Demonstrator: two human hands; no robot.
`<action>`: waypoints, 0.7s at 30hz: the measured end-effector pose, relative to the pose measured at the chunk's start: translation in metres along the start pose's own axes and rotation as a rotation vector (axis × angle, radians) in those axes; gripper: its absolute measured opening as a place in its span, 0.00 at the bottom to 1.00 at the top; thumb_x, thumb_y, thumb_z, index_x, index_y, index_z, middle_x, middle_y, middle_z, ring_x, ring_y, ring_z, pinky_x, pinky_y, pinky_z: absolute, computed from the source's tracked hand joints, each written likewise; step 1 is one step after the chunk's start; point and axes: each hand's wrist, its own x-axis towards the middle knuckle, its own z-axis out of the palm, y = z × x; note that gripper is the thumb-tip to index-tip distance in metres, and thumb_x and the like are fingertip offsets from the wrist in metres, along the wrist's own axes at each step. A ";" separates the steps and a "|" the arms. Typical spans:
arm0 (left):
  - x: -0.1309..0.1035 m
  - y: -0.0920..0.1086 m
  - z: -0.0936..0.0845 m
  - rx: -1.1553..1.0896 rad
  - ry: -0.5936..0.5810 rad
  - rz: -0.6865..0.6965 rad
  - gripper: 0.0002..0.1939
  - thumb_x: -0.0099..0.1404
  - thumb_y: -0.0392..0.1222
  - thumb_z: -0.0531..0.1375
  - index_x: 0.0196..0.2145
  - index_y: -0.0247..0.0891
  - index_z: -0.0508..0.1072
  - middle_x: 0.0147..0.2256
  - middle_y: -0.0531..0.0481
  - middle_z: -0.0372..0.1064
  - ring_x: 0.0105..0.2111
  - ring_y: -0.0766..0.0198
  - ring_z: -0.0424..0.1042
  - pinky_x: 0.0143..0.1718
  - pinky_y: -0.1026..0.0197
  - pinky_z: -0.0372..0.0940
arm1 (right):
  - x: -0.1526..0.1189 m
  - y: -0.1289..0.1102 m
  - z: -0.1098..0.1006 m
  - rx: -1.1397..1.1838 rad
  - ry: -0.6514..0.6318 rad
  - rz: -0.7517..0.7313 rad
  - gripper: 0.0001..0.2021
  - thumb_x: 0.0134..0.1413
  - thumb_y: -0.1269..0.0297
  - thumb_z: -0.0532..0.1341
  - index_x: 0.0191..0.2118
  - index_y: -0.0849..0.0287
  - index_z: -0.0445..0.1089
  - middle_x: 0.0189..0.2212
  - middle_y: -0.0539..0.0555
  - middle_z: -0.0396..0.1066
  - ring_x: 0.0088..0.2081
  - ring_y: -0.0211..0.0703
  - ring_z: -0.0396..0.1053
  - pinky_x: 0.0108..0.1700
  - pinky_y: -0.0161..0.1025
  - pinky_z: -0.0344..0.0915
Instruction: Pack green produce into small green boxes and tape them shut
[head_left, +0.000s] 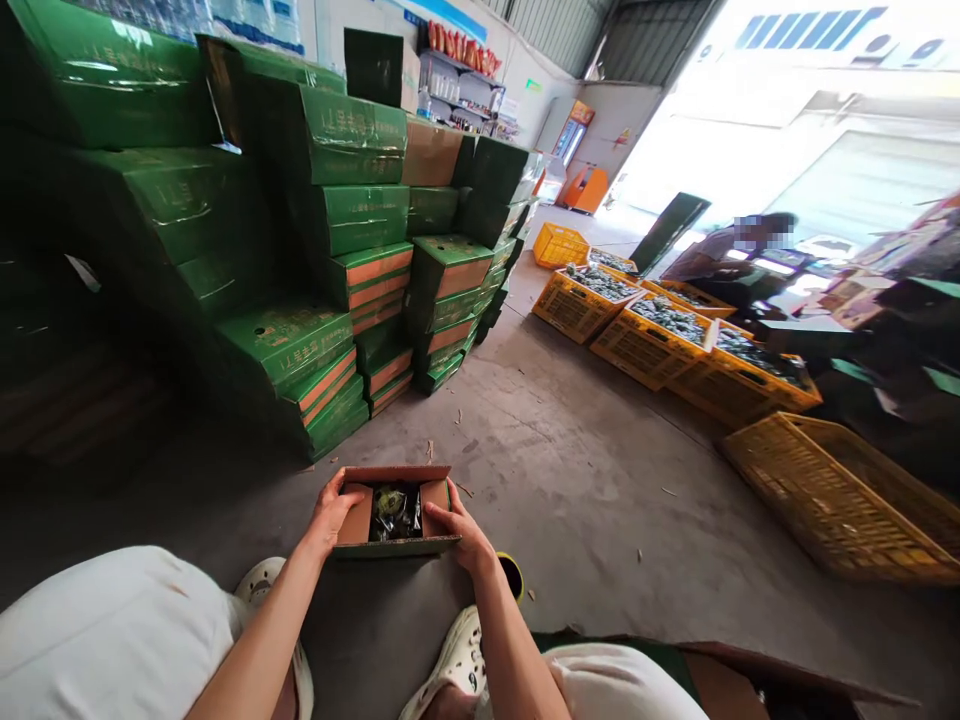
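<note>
Between my knees a green cardboard box (pixel 394 548) is held with its long flaps up and its two short flaps folded inward. My left hand (pixel 335 512) grips the left end, thumb over the brown flap (pixel 358 514). At the opposite end my right hand (pixel 463 528) grips the box the same way, its thumb inside the rim. Through the gap between the short flaps shows dark, shiny plastic wrapping (pixel 397 522) with something round and greenish in it; I cannot tell what it is. The fingers under the box are hidden.
Stacked green cartons (pixel 360 220) rise at the left. Yellow crates (pixel 652 340) filled with dark produce line the right, with a tilted yellow crate (pixel 832 500) nearer. A person (pixel 709 255) sits behind them. A yellow-rimmed round object (pixel 511 577) stands by my right shoe; another carton (pixel 720 685) lies at bottom right.
</note>
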 end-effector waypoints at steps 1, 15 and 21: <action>0.001 -0.001 -0.001 0.007 -0.014 0.016 0.30 0.46 0.43 0.68 0.50 0.42 0.74 0.41 0.49 0.78 0.41 0.53 0.79 0.46 0.53 0.73 | 0.003 -0.003 0.002 -0.044 0.002 0.002 0.55 0.37 0.65 0.78 0.72 0.47 0.55 0.45 0.51 0.82 0.40 0.52 0.81 0.42 0.44 0.76; -0.003 0.005 0.000 -0.070 -0.039 0.145 0.20 0.41 0.39 0.64 0.36 0.39 0.80 0.30 0.56 0.77 0.31 0.61 0.73 0.36 0.63 0.66 | 0.013 -0.074 0.037 -1.514 -0.081 -0.578 0.26 0.43 0.79 0.54 0.46 0.58 0.80 0.46 0.57 0.83 0.49 0.48 0.78 0.53 0.40 0.69; -0.006 0.000 -0.005 -0.079 -0.044 0.183 0.15 0.42 0.39 0.65 0.32 0.40 0.80 0.29 0.55 0.77 0.33 0.60 0.74 0.39 0.62 0.66 | 0.009 -0.071 0.043 -1.760 -0.038 -0.468 0.19 0.48 0.80 0.53 0.38 0.59 0.79 0.35 0.57 0.82 0.40 0.46 0.78 0.39 0.32 0.65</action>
